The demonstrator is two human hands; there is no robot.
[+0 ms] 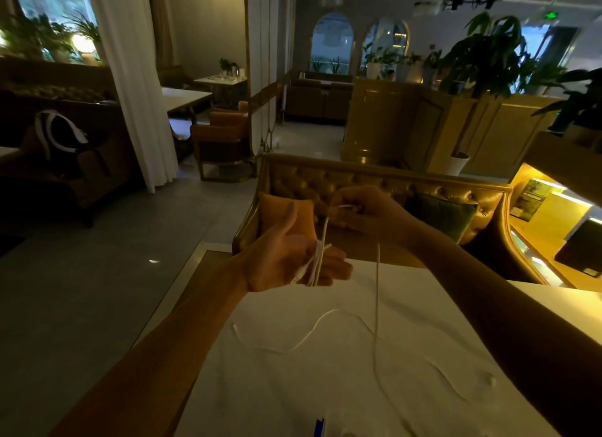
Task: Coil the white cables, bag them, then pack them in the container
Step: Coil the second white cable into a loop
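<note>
Loose on the white bench (325, 387) lies the rest of the white cable (318, 262), which rises to the right hand (365, 215) that pinches it. Several turns sit around the straight fingers of the left hand (280, 260).

Cable (318, 257) round left hand (286, 260), up to right hand (368, 215) beyond it, down onto table (293, 387); sofa (325, 179) behind table.

- We count two: left hand (283, 264), right hand (368, 212)
- We make out two: wound white cable (318, 257), loose white cable (312, 326)
- We see two: orange cushion (280, 215), green cushion (446, 215)
- We find one table (293, 387), one sofa (325, 179), one blue item (320, 428)
</note>
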